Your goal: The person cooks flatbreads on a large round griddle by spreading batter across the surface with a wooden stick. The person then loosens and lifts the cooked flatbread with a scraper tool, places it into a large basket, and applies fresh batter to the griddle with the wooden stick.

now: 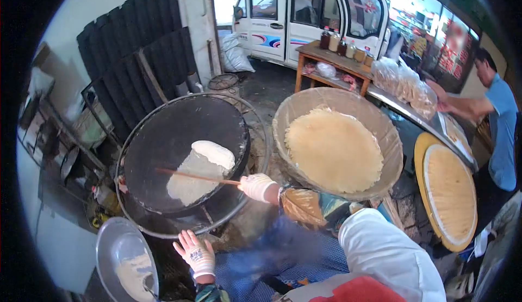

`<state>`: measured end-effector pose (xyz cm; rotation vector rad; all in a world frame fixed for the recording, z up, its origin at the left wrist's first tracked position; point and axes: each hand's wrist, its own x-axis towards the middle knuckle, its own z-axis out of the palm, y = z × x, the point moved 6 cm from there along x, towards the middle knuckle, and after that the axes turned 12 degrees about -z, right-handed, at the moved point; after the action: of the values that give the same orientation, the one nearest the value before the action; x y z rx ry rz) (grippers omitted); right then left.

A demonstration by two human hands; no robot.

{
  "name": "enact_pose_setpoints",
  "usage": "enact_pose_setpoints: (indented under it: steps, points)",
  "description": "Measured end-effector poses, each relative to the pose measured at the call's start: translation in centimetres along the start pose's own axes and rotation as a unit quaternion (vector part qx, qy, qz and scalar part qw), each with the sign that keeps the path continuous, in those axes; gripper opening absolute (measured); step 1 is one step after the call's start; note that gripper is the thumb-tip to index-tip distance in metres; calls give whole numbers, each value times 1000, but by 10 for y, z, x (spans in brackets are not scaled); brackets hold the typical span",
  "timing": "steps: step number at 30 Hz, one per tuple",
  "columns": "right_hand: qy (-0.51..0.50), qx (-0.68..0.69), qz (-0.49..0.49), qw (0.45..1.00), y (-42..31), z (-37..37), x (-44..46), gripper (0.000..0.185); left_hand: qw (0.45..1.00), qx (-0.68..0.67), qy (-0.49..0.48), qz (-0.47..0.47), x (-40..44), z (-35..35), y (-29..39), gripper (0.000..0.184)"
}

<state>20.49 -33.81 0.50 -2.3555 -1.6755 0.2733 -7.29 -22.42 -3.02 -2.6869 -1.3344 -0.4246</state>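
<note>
My right hand (256,187), in a striped glove, is closed around the end of a long, thin wooden spreader (202,177). The spreader reaches across a grey, thinly spread patch of batter (187,189) on a round black griddle (163,133). A thick white mound of batter (215,154) lies at the far edge of that patch. Gloved as well, my left hand (197,256) is held open with fingers apart, near the griddle's front rim and holding nothing. Beside it at the lower left stands a grey basin (104,250) with pale batter (133,277) inside.
Right of the griddle is a large lined basket (389,133) holding stacked thin pancakes (331,150). A round board with a pancake (448,193) leans farther right. Another person (500,111) handles bagged goods (405,87). Bottles (340,44) stand on a wooden table (331,60) before a white vehicle (272,25).
</note>
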Motion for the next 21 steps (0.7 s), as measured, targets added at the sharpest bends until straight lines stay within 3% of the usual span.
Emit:
enact_pose_setpoints:
  steps: [2, 4, 6, 9, 10, 13, 18, 20, 21]
  points:
    - [33, -110, 17, 993, 11, -22, -7, 30, 1000, 0, -11, -5, 2, 1, -7, 66]
    - [88, -64, 79, 991, 27, -30, 7, 30, 1000, -11, -19, -11, 6, 3, -13, 65]
    - [76, -25, 71, 994, 20, -22, 16, 32, 999, 1, -37, -18, 9, 1, -20, 65]
    - [14, -52, 22, 998, 8, -7, 8, 33, 999, 4, -32, -33, 14, 8, -28, 63]
    - [39, -166, -58, 984, 12, -6, 4, 33, 999, 5, -34, -38, 14, 11, -32, 63]
    - [77, -70, 70, 992, 30, -23, 19, 32, 999, -4, -14, -45, 22, 13, -41, 60]
    - [31, -92, -2, 995, 12, -14, 9, 37, 997, 3, -24, -70, 27, 12, -54, 60]
    - [66, -37, 116, 990, 36, -24, 11, 37, 998, 13, -13, -66, 33, 8, -56, 60]
    - [67, -42, 104, 991, 35, -23, 13, 37, 995, 23, -42, -87, 37, 10, -59, 60]
